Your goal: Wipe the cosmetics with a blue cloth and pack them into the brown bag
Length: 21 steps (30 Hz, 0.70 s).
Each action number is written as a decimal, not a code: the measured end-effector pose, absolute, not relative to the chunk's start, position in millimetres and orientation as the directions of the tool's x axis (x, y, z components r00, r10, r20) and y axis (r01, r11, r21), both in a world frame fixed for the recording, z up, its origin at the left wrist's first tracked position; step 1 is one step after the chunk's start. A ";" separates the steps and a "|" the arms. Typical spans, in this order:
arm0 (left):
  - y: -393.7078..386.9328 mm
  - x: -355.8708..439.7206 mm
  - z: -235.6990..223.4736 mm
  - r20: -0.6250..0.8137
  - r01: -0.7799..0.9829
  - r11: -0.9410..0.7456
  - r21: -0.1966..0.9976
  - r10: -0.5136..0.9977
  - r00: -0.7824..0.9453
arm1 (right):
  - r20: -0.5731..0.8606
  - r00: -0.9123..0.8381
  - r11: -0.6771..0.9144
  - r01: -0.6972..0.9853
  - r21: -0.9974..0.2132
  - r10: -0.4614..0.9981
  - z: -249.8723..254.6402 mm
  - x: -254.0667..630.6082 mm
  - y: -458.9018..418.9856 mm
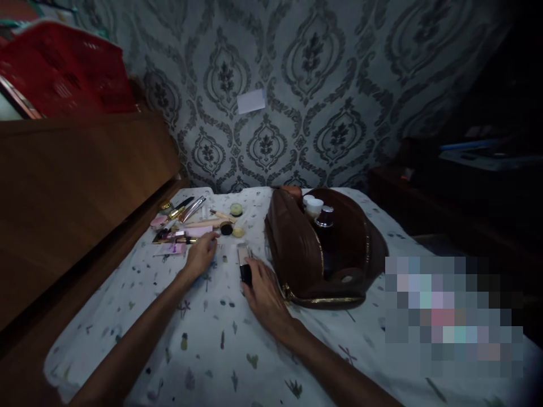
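Observation:
My right hand (265,291) is closed around a small pale bottle with a black cap (244,264), between the bag and the cosmetics. My left hand (202,255) is at the right edge of the cosmetics, its fingers curled; whatever they may hold is hidden. Beside it lie a pink-and-white tube (173,249), a lilac strip-shaped item (199,231), a dark round pot (226,228) and a yellowish round lid (238,232). To the right stands a brown zipped bag (292,243), wide open. Inside it are white-lidded jars (314,206) and a silver-capped container (324,216).
Everything rests on a white patterned cloth (199,350). Farther back is a yellow-green round jar (236,210), near several tubes (193,209). A wooden panel (85,164) borders the left, with a red basket (68,68) above. Patterned wallpaper (311,51) is behind; a blurred patch covers the right.

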<state>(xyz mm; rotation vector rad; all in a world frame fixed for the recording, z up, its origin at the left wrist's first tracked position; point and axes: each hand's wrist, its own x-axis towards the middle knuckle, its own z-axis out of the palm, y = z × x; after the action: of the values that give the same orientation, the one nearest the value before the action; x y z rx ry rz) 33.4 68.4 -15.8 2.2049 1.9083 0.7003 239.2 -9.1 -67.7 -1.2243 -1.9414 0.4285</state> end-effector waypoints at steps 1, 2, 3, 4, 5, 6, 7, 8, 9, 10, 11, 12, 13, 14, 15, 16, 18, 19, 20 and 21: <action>71.9 26.4 -12.8 0.265 0.926 -0.155 0.345 0.962 0.062 | 0.439 -0.236 0.484 0.609 -0.628 0.867 -67.7 239.2 -9.4; 75.9 19.6 -9.8 0.275 0.948 -0.122 0.293 0.961 0.039 | 0.437 -0.247 0.489 0.613 -0.621 0.865 -67.2 239.4 -9.7; 80.2 13.4 -6.9 0.278 0.966 -0.088 0.244 0.960 0.017 | 0.432 -0.258 0.492 0.618 -0.614 0.864 -66.4 239.8 -10.0; 84.8 7.8 -4.3 0.275 0.979 -0.053 0.198 0.961 -0.004 | 0.426 -0.268 0.493 0.623 -0.607 0.864 -65.4 240.2 -10.2; 89.4 3.3 -2.3 0.268 0.987 -0.019 0.158 0.963 -0.024 | 0.423 -0.274 0.493 0.628 -0.601 0.864 -64.4 240.6 -10.5; 93.6 0.0 -0.9 0.255 0.992 0.011 0.122 0.966 -0.042 | 0.422 -0.279 0.496 0.632 -0.595 0.863 -63.6 240.9 -10.7; 97.1 -2.1 -0.3 0.238 0.995 0.035 0.091 0.970 -0.056 | 0.423 -0.283 0.499 0.634 -0.591 0.861 -63.0 241.1 -11.0; 99.6 -2.8 -0.4 0.219 0.997 0.052 0.064 0.974 -0.064 | 0.426 -0.284 0.502 0.635 -0.587 0.859 -62.7 241.1 -11.2; 100.8 -2.3 -1.1 0.200 0.997 0.061 0.042 0.977 -0.068 | 0.428 -0.285 0.503 0.636 -0.585 0.858 -62.6 241.1 -11.3; 100.8 -0.8 -2.2 0.182 0.998 0.062 0.025 0.981 -0.065 | 0.427 -0.284 0.502 0.637 -0.585 0.859 -62.8 241.0 -11.4; 99.7 1.4 -3.6 0.167 0.998 0.056 0.014 0.984 -0.057 | 0.424 -0.283 0.499 0.638 -0.586 0.860 -63.0 241.0 -11.4; 97.7 3.8 -5.0 0.154 0.999 0.044 0.007 0.987 -0.045 | 0.421 -0.286 0.499 0.640 -0.585 0.861 -63.2 241.0 -11.3; 95.2 6.0 -6.0 0.144 1.000 0.029 0.006 0.989 -0.030 | 0.418 -0.290 0.499 0.643 -0.581 0.861 -63.3 241.2 -11.1; 92.6 7.4 -6.3 0.137 1.000 0.012 0.010 0.990 -0.014 | 0.417 -0.295 0.501 0.647 -0.575 0.860 -63.4 241.4 -10.8; 90.4 7.7 -5.5 0.135 1.000 -0.003 0.019 0.991 0.000 | 0.417 -0.300 0.504 0.650 -0.569 0.858 -63.5 241.7 -10.5; 88.8 6.4 -3.6 0.139 0.999 -0.010 0.031 0.990 0.006 | 0.420 -0.302 0.506 0.653 -0.563 0.856 -63.6 242.1 -10.2; 88.1 -2.1 4.1 0.170 0.998 0.018 0.056 0.985 -0.027 | 0.423 -0.300 0.507 0.657 -0.558 0.855 -63.9 242.7 -9.6; 88.7 -9.4 9.4 0.194 0.996 0.058 0.066 0.979 -0.069 | 0.426 -0.299 0.509 0.656 -0.557 0.854 -64.3 242.8 -9.4; 89.7 -18.5 15.3 0.221 0.991 0.112 0.074 0.967 -0.126 | 0.430 -0.302 0.513 0.654 -0.556 0.851 -64.7 242.9 -9.2; 90.6 -28.9 21.0 0.246 0.981 0.176 0.080 0.950 -0.191 | 0.434 -0.305 0.518 0.651 -0.555 0.848 -65.3 242.7 -9.0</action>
<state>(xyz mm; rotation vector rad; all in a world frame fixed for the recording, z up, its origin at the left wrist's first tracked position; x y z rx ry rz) -28.9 90.6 21.0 2.0797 2.5120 0.3634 242.7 -9.0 -65.3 -1.2166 -2.0562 0.3579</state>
